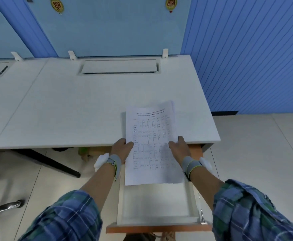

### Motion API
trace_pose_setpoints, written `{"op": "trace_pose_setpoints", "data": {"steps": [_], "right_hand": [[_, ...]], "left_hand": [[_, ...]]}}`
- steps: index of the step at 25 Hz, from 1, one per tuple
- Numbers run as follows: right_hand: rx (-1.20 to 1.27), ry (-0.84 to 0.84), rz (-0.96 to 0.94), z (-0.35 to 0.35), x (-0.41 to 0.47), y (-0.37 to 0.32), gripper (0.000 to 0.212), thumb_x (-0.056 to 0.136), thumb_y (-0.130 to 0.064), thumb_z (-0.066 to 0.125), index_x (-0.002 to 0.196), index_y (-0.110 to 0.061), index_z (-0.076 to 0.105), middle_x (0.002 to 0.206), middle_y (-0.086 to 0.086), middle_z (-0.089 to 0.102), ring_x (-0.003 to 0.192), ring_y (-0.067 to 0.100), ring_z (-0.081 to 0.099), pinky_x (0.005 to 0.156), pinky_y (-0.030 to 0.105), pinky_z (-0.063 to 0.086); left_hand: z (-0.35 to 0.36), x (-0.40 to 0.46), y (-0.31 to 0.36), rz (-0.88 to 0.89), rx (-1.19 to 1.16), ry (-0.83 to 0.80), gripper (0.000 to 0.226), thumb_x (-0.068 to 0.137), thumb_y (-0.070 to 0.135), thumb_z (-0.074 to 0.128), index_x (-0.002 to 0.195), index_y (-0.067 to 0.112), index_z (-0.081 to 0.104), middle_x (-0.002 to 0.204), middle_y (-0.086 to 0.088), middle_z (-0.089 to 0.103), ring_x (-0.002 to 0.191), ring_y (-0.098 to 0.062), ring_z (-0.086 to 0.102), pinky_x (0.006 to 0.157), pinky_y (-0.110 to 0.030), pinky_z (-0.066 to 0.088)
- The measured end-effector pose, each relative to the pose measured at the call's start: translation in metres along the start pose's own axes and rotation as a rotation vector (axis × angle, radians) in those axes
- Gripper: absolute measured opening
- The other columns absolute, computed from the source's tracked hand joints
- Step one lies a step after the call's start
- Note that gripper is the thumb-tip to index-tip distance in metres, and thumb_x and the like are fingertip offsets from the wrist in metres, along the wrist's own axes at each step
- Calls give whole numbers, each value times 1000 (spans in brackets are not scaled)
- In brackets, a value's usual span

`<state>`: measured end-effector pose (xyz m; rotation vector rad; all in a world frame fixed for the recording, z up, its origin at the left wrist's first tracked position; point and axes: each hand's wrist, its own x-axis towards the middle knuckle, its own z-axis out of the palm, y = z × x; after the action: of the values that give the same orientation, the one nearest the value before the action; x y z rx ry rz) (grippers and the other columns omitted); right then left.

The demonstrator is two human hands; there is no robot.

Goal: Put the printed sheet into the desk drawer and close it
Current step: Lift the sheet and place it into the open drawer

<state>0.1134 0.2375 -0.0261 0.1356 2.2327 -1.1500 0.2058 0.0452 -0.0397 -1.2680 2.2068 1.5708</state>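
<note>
Now both hands, left (121, 150) and right (180, 149), pinch the sheet (151, 145) lengthwise, half above the open drawer (157, 204).

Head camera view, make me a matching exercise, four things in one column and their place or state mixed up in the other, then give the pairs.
Things:
1. printed sheet
2. desk drawer
3. left hand
4. right hand

States:
A. pulled open, its visible part bare inside
B. grip on the sheet's right edge
C. held over the desk edge and drawer
D. grip on the sheet's left edge

Pairs: 1-C, 2-A, 3-D, 4-B
</note>
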Motion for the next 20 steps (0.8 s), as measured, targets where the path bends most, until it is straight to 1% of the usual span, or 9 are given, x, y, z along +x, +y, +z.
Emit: {"op": "trace_pose_setpoints", "data": {"steps": [1, 4, 6, 8, 11, 13, 14, 17, 20], "right_hand": [[19, -6, -2, -2, -15, 19, 36, 88, -17, 44, 122, -7, 45, 103, 8, 53, 79, 22, 50, 65, 30, 43], [58, -54, 44, -5, -52, 77, 40, 88, -12, 44, 128, -12, 46, 109, 7, 58, 92, 26, 55, 77, 31, 46], [14, -91, 81, -2, -61, 102, 40, 88, -13, 45, 128, -12, 47, 111, 8, 60, 93, 27, 56, 76, 29, 45], [-36, -121, 127, -3, -73, 125, 39, 87, -13, 45, 126, -9, 50, 108, 9, 60, 90, 26, 56, 70, 25, 43], [-79, -196, 260, -4, -87, 155, 52, 74, -15, 50, 124, -5, 52, 116, 14, 61, 89, 26, 55, 68, 25, 44], [-110, -253, 338, -2, -88, 167, 65, 59, -17, 50, 122, -2, 52, 117, 16, 60, 87, 26, 54, 71, 27, 43], [-130, -268, 358, 0, -86, 171, 67, 57, -17, 50, 122, -1, 52, 113, 16, 60, 86, 26, 53, 71, 27, 42], [-129, -257, 375, 8, -72, 168, 56, 73, -10, 55, 128, -1, 49, 104, 12, 55, 85, 26, 54, 67, 27, 44], [-75, -195, 322, 18, -46, 159, 44, 84, -10, 53, 128, -4, 50, 111, 14, 59, 92, 27, 56, 80, 34, 51]], "left_hand": [[8, -16, -17, -8, -11, -11, 19, 84, 15, 48, 66, 13, 42, 70, -4, 48, 62, -16, 44, 54, -23, 31], [33, -62, -63, -59, -8, -60, 17, 84, 14, 49, 67, 13, 47, 72, -5, 54, 65, -19, 49, 58, -23, 35], [42, -79, -85, -94, -7, -96, 24, 83, 12, 48, 60, 16, 47, 68, -1, 53, 64, -17, 50, 55, -21, 34], [52, -98, -104, -147, 9, -150, 21, 79, 15, 48, 58, 17, 46, 67, 0, 51, 64, -17, 49, 55, -22, 33], [64, -120, -127, -233, 47, -227, 6, 62, 20, 45, 58, 16, 45, 64, 0, 50, 61, -17, 47, 56, -21, 32], [69, -122, -134, -273, 81, -271, 8, 56, 19, 43, 53, 16, 36, 59, 0, 42, 56, -17, 40, 54, -22, 27], [69, -120, -133, -286, 109, -288, 10, 55, 20, 42, 52, 17, 33, 58, 0, 39, 53, -17, 37, 52, -22, 24], [69, -108, -125, -253, 209, -280, 18, 65, 30, 42, 54, 16, 38, 60, 0, 42, 59, -18, 44, 50, -22, 27], [70, -78, -124, -211, 294, -173, 29, 90, 22, 45, 63, 14, 39, 67, -2, 43, 79, -21, 45, 62, -24, 31]]}}
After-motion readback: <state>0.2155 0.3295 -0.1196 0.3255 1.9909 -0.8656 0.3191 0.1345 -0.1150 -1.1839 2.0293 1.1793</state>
